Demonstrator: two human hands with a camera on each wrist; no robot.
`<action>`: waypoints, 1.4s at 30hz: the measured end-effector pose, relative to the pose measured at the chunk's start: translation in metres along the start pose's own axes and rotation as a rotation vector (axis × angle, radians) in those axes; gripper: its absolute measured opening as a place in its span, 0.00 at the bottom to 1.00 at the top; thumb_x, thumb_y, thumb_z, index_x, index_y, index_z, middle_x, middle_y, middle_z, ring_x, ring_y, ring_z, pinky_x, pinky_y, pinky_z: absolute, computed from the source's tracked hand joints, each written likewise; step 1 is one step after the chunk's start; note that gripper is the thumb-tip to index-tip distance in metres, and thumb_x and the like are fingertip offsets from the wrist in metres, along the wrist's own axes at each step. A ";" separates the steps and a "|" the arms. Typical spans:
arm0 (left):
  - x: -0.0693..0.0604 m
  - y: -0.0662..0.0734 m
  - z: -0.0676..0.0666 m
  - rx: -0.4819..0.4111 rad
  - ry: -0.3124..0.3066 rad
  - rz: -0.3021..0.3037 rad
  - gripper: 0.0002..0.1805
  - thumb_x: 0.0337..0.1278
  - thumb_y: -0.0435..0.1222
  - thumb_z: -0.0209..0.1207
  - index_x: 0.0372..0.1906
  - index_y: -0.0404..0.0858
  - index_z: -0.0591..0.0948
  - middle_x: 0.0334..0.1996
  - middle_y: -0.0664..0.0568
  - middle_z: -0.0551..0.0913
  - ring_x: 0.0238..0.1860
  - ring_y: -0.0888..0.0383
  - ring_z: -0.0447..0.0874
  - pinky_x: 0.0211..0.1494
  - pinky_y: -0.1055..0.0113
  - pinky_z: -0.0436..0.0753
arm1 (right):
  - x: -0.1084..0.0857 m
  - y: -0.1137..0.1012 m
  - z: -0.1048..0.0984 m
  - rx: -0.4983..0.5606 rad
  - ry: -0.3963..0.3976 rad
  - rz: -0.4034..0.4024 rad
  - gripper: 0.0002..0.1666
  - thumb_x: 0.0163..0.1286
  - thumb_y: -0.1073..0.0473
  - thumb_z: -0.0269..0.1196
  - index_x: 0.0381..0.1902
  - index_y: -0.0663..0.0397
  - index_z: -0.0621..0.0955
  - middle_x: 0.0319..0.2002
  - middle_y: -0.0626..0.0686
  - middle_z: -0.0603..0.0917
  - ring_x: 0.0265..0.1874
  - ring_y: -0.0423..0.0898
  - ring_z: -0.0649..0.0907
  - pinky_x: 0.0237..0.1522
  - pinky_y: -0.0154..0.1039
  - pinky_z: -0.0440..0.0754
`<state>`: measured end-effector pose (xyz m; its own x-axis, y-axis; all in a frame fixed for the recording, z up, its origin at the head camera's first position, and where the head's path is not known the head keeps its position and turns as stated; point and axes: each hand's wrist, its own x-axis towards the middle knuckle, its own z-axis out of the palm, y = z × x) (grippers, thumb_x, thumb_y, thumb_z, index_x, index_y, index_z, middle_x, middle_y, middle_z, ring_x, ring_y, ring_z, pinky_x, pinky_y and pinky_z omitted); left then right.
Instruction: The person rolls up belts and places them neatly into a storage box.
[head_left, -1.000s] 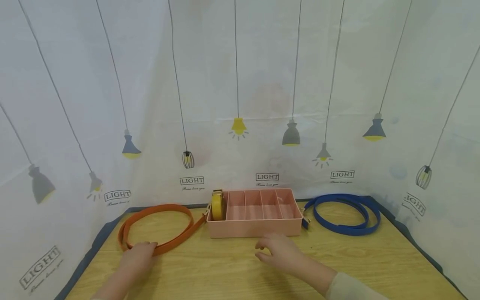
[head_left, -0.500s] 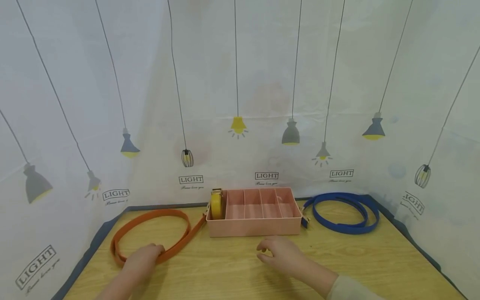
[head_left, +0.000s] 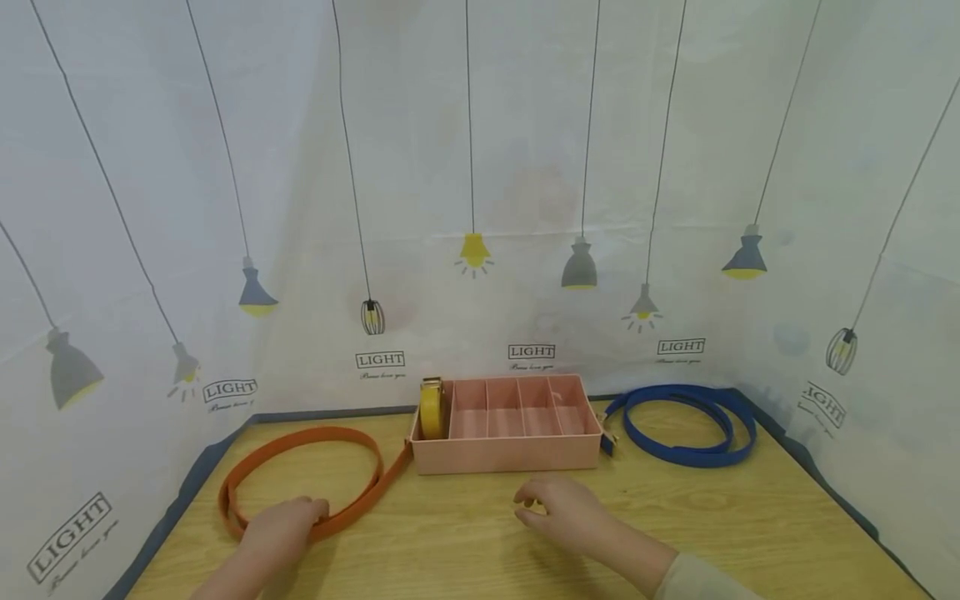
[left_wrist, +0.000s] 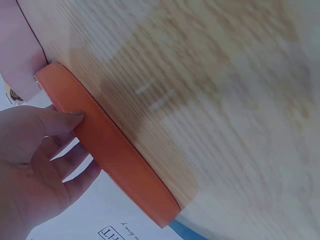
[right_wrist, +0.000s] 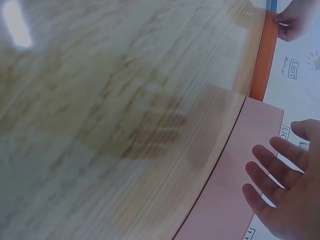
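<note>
The looped orange belt (left_wrist: 107, 142) lies on the tabletop (head_left: 420, 554) at 9 o'clock from the pink box (head_left: 506, 457). Left hand (head_left: 281, 531), the nearer, pinches its near side between thumb and fingers; from there its straight run points toward 2 o'clock. Right hand (head_left: 564, 514): fingers apart, holding nothing.

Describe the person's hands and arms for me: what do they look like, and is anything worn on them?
The left hand and right hand are gloveless, with no rings on the fingers that show. The left forearm is bare to the picture's edge. On the right forearm, a plain, pale cream sleeve stops short of the wrist.
</note>
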<state>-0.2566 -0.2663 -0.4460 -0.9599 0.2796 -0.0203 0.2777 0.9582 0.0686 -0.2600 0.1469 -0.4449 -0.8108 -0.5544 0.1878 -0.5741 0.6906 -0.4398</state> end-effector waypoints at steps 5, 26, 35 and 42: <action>-0.008 -0.003 0.000 0.000 -0.004 -0.004 0.18 0.48 0.20 0.64 0.31 0.49 0.77 0.26 0.57 0.75 0.26 0.56 0.74 0.29 0.55 0.76 | -0.001 0.001 0.001 -0.009 0.021 -0.006 0.10 0.67 0.54 0.64 0.42 0.54 0.85 0.34 0.41 0.83 0.34 0.40 0.81 0.37 0.41 0.79; -0.032 -0.015 -0.001 -0.126 -0.098 0.260 0.12 0.59 0.34 0.61 0.30 0.55 0.73 0.24 0.65 0.68 0.24 0.66 0.63 0.28 0.67 0.67 | 0.011 -0.005 0.005 0.002 0.003 -0.026 0.11 0.68 0.54 0.64 0.42 0.54 0.85 0.35 0.44 0.84 0.36 0.41 0.82 0.40 0.41 0.80; -0.026 0.012 0.000 -0.121 -0.167 0.320 0.15 0.49 0.57 0.66 0.37 0.56 0.78 0.29 0.67 0.73 0.28 0.66 0.70 0.31 0.64 0.73 | 0.027 -0.030 0.021 -0.059 -0.110 -0.123 0.16 0.68 0.51 0.63 0.50 0.49 0.83 0.43 0.42 0.82 0.45 0.40 0.81 0.49 0.39 0.78; -0.020 0.032 0.000 -0.189 -0.273 0.322 0.16 0.52 0.57 0.64 0.42 0.55 0.81 0.34 0.68 0.78 0.33 0.67 0.75 0.38 0.62 0.77 | 0.040 -0.053 0.035 -0.187 -0.168 -0.270 0.23 0.68 0.51 0.64 0.60 0.46 0.79 0.57 0.44 0.78 0.57 0.41 0.76 0.58 0.39 0.73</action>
<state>-0.2280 -0.2410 -0.4438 -0.7739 0.5908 -0.2280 0.5234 0.7994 0.2948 -0.2583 0.0715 -0.4442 -0.6059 -0.7862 0.1214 -0.7885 0.5733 -0.2227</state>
